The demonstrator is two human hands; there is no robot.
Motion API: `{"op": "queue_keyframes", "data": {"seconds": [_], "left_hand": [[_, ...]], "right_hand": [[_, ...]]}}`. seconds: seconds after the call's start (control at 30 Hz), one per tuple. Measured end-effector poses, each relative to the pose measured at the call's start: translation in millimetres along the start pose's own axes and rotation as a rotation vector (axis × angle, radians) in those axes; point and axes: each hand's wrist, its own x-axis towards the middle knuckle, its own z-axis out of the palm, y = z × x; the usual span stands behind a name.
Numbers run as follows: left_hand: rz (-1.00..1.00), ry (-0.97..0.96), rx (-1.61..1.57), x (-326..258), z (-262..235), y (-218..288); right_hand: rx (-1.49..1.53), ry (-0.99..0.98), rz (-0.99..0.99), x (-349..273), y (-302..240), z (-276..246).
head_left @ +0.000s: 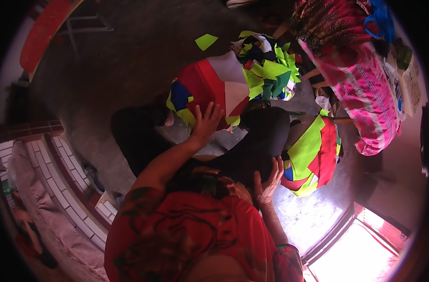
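Note:
A rounded patchwork fabric piece [202, 77] in red, white, blue and neon yellow stands in front of me, between my dark-trousered legs. My left hand [207, 121] lies on its near red side, fingers spread and gripping nothing. To the right, beside my thigh, sits a second rounded patchwork piece [313, 152] in neon yellow, grey and red. My right hand [268, 181] is raised at its left edge, fingers and thumb apart and nothing held. Whether its fingertips touch the fabric I cannot tell. The undersides of both patchwork pieces are hidden.
A heap of fabric scraps [273, 70] lies just beyond the first piece, with a loose neon scrap [206, 42] on the dark floor. Pink plaid cloth [365, 94] drapes over wooden-legged furniture at right. Tiled steps [66, 188] rise at left; a bright doorway [360, 251] is lower right.

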Motion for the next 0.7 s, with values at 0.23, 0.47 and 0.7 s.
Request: {"op": "queue_keyframes", "data": {"seconds": [0.23, 0.47, 0.7], "left_hand": [[0.237, -0.005, 0.006, 1.1, 27.1, 26.3], [0.168, -0.038, 0.136, 20.3, 61.1, 13.2], [0.236, 0.077, 0.335, 26.7, 79.9, 15.9]], "right_hand": [[0.015, 0.052, -0.048, 5.0, -1.6, -10.1], [-0.040, -0.060, 0.042, 2.9, 7.0, -7.7], [-0.031, -0.034, 0.054, -3.7, 6.8, -13.4]]}}
